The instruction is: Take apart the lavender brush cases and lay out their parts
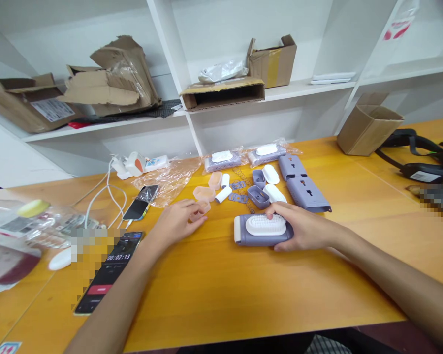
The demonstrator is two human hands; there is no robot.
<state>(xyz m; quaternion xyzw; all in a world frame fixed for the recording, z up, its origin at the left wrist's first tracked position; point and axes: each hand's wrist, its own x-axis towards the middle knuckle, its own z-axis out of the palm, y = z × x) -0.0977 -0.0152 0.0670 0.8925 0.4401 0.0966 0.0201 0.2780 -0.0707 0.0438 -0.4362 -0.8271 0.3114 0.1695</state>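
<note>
**Brush steadied under my right hand**

The lilac scrub brush [263, 236] lies at lower centre on the yellow wooden table [214, 300]. My right hand [304, 226] clasps it, fingers pressed together beside the white bristles, thumb opposite: a firm, even hold. My left hand [175, 221] curls loosely, fingertips at a translucent peach cup [202, 206].

This looks like a plain workroom or stockroom rather than a home. White wall shelves [107, 129] hold torn cardboard cartons [271, 61], and a long yellow wooden bench [243, 295] carries plastic-wrapped purple brushes [221, 161], opened packaging [166, 182] and a phone [109, 273] running a timer.
</note>
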